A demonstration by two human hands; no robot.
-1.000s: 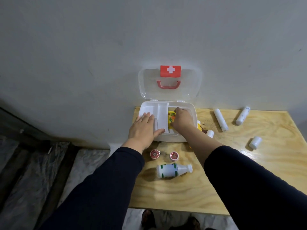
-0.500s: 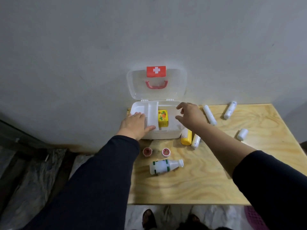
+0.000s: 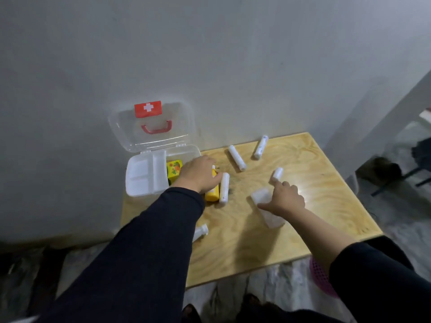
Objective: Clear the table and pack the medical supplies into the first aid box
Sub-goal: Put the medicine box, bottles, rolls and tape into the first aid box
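Observation:
The first aid box point(image 3: 186, 151) stands open at the table's far left, its clear lid with red cross leaning on the wall. Inside are a white divider tray point(image 3: 142, 176) and a small yellow carton point(image 3: 174, 170). My left hand point(image 3: 197, 174) lies palm down over a yellow bottle point(image 3: 212, 195) just right of the box, fingers spread, beside a white roll point(image 3: 224, 188). My right hand point(image 3: 285, 197) rests fingers apart on a white packet point(image 3: 262, 197), its forefinger pointing at a short white roll point(image 3: 278, 173).
Two more white rolls point(image 3: 237, 157) point(image 3: 261, 146) lie near the wall. A white bottle point(image 3: 201, 231) pokes out from under my left sleeve. The plywood table point(image 3: 314, 206) ends close on the right and front. A pink basket point(image 3: 319, 278) sits on the floor.
My left hand left the box's front edge and moved right onto the yellow bottle. My right hand pulled back from the box to the white packet. The view swung right.

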